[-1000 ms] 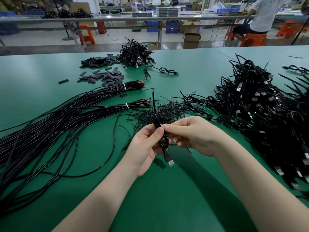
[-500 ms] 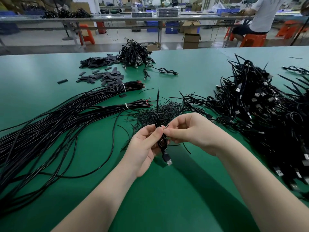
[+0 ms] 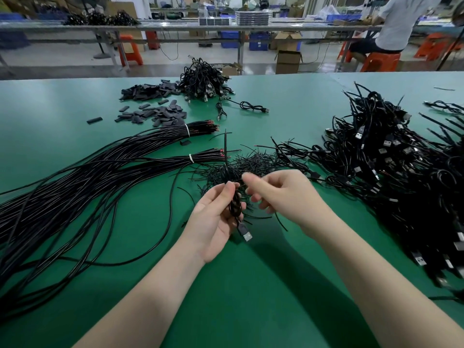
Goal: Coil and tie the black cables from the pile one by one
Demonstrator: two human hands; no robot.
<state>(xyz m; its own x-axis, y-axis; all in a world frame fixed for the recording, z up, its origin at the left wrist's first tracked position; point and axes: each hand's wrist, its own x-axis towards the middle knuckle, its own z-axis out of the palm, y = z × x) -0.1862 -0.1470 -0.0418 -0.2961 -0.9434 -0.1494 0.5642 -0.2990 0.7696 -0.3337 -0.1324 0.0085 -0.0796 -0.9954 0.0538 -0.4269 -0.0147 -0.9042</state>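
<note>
My left hand (image 3: 213,222) grips a small coil of black cable (image 3: 235,205) between thumb and fingers. The coil's USB plug (image 3: 246,234) hangs below the palm, and its straight end sticks up past the thumb. My right hand (image 3: 283,194) is blurred, just right of the coil, with fingers curled and thumb meeting forefinger. A thin black tie wire (image 3: 281,222) trails beneath it. Behind both hands lies a heap of thin black tie wires (image 3: 253,164). The long black cables (image 3: 100,177) stretch left in two banded bundles.
A big mound of coiled USB cables (image 3: 391,167) fills the right side of the green table (image 3: 251,297). A smaller cable heap (image 3: 203,81) and black sleeve pieces (image 3: 155,114) lie at the far side. A seated person (image 3: 399,23) works at another bench beyond.
My right hand has pulled away from the coil, up and to the right. The left hand keeps the coil, now slightly higher.
</note>
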